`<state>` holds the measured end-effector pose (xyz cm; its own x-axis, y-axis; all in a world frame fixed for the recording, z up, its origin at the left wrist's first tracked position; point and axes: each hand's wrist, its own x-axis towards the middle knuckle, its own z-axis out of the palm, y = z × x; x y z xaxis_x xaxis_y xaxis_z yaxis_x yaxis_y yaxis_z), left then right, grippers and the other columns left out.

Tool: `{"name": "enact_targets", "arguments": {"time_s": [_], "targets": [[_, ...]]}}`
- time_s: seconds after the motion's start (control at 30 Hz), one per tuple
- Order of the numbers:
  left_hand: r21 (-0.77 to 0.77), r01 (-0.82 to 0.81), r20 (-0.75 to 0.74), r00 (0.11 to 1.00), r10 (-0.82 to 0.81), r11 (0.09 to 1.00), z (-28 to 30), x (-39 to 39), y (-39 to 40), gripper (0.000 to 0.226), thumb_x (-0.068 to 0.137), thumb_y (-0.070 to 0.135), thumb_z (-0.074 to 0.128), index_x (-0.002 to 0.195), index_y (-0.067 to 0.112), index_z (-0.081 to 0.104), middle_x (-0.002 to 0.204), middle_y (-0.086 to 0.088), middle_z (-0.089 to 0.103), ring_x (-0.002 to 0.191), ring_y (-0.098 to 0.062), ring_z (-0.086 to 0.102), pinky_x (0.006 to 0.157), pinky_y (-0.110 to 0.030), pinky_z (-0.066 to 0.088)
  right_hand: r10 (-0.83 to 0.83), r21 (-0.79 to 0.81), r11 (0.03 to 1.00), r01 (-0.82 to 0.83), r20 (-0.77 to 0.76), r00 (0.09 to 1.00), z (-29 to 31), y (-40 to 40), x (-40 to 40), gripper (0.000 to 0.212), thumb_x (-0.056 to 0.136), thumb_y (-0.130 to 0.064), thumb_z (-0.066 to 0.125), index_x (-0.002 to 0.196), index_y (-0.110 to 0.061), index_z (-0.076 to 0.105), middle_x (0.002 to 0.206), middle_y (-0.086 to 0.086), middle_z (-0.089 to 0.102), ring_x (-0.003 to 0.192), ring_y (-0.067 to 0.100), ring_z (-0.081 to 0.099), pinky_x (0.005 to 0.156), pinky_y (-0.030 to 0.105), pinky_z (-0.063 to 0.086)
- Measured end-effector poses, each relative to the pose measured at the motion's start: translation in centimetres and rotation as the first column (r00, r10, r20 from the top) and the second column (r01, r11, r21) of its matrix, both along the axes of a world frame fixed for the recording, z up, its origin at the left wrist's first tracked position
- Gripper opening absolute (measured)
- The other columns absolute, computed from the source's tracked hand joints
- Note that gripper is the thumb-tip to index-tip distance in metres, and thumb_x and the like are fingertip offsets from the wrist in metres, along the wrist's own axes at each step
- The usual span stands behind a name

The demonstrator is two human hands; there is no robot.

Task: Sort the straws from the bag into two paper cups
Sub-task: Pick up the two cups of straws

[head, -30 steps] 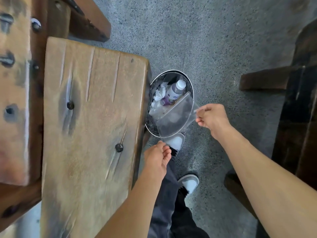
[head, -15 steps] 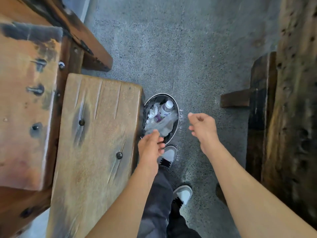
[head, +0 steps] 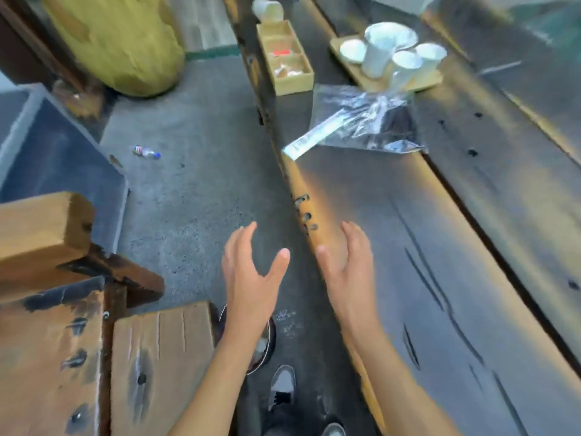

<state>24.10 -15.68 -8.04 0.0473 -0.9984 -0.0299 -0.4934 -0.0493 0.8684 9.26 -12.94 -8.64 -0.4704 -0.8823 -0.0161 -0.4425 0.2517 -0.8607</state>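
Note:
A clear plastic bag [head: 364, 119] lies on the dark wooden table [head: 440, 262], with paper-wrapped straws [head: 314, 136] poking out toward the table's left edge and dark straws inside. Behind it, white paper cups [head: 405, 62] stand on a wooden tray [head: 424, 81]. My left hand [head: 248, 275] hovers open over the floor beside the table edge. My right hand [head: 349, 265] is open over the table's near edge. Both hands are empty and well short of the bag.
A wooden compartment box [head: 284, 58] sits at the table's left edge. The metal bin [head: 264, 344] is on the floor under my left arm, beside a wooden bench [head: 157, 372]. A small bottle [head: 146, 151] lies on the floor. A yellow-green rounded object [head: 116, 39] stands far left.
An empty clear bag held by my right hand was dropped into the bin. The view has swung up from the bin to the table, and both hands are now raised and open.

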Motion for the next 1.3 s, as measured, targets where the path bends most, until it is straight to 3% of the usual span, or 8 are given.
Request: {"name": "enact_targets", "arguments": {"time_s": [0.1, 0.23, 0.5, 0.67, 0.83, 1.1, 1.3], "targets": [[-0.133, 0.195, 0.121, 0.976, -0.179, 0.972, 6.1, -4.2, 0.8, 0.078, 0.082, 0.063, 0.055, 0.151, 0.042, 0.026, 0.164, 0.011, 0.012, 0.15, -0.006, 0.008, 0.117, -0.032, 0.01, -0.1, -0.017, 0.995, 0.098, -0.177, 0.979, 5.5, 3.2, -4.2, 0.075, 0.093, -0.051, 0.054, 0.156, -0.025, 0.021, 0.166, -0.006, 0.011, 0.153, 0.016, 0.004, 0.12, 0.046, 0.008], [-0.24, 0.412, 0.266, 0.899, -0.349, 0.879, 12.0, -10.4, 2.7, 0.087, 0.081, 0.069, 0.047, 0.155, 0.041, 0.014, 0.168, 0.007, -0.002, 0.154, -0.011, -0.003, 0.121, -0.039, 0.005, -0.264, -0.068, 0.964, 0.255, -0.288, 0.921, 11.1, 8.3, -10.5, 0.088, 0.088, -0.065, 0.043, 0.158, -0.028, 0.006, 0.167, -0.007, -0.004, 0.154, 0.018, -0.008, 0.122, 0.048, 0.0], [-0.281, 0.738, 0.371, 0.673, -0.64, 0.613, 16.8, -22.6, 11.5, 0.091, 0.081, 0.074, 0.041, 0.157, 0.04, 0.005, 0.168, 0.004, -0.009, 0.153, -0.014, -0.012, 0.124, -0.043, 0.001, -0.623, -0.127, 0.77, 0.626, -0.367, 0.691, 18.0, 23.7, -18.5, 0.094, 0.082, -0.073, 0.036, 0.157, -0.03, -0.001, 0.164, -0.012, -0.012, 0.153, 0.02, -0.012, 0.122, 0.046, -0.002], [-0.3, 0.86, 0.343, 0.501, -0.795, 0.413, 18.2, -29.1, 21.3, 0.094, 0.078, 0.073, 0.044, 0.157, 0.041, 0.003, 0.168, 0.003, -0.008, 0.153, -0.015, -0.012, 0.122, -0.043, 0.001, -0.739, -0.143, 0.64, 0.755, -0.385, 0.554, 19.6, 35.3, -20.7, 0.094, 0.082, -0.073, 0.036, 0.157, -0.031, -0.002, 0.162, -0.018, -0.018, 0.151, 0.013, -0.021, 0.119, 0.038, -0.012], [-0.287, 0.92, 0.292, 0.351, -0.89, 0.269, 17.8, -33.2, 30.5, 0.096, 0.076, 0.075, 0.045, 0.156, 0.042, 0.004, 0.168, 0.005, -0.008, 0.153, -0.013, -0.012, 0.123, -0.042, 0.001, -0.822, -0.135, 0.484, 0.865, -0.41, 0.396, 19.4, 46.3, -21.7, 0.096, 0.08, -0.074, 0.037, 0.158, -0.028, 0.005, 0.164, -0.015, -0.011, 0.152, 0.015, -0.015, 0.12, 0.039, -0.008], [-0.18, 0.974, 0.286, 0.185, -0.94, 0.137, 14.4, -34.1, 39.1, 0.099, 0.079, 0.065, 0.062, 0.156, 0.042, 0.003, 0.168, 0.008, -0.008, 0.152, -0.008, -0.013, 0.124, -0.041, 0.001, -0.899, -0.082, 0.313, 0.946, -0.347, 0.268, 15.9, 56.3, -20.4, 0.092, 0.086, -0.061, 0.056, 0.158, -0.027, 0.01, 0.166, -0.013, -0.003, 0.153, 0.013, -0.01, 0.121, 0.042, -0.002], [0.064, 0.988, 0.042, 0.135, -0.99, 0.137, 9.8, -31.3, 38.5, 0.098, 0.076, 0.052, 0.075, 0.152, 0.047, 0.014, 0.164, 0.019, 0.007, 0.151, -0.003, 0.009, 0.123, -0.044, 0.014, -0.977, -0.11, 0.213, 0.971, -0.022, 0.212, 12.8, 59.6, -16.0, 0.08, 0.09, -0.034, 0.07, 0.154, -0.029, 0.023, 0.16, -0.019, 0.019, 0.151, 0.001, 0.009, 0.123, 0.038, 0.015]]}}
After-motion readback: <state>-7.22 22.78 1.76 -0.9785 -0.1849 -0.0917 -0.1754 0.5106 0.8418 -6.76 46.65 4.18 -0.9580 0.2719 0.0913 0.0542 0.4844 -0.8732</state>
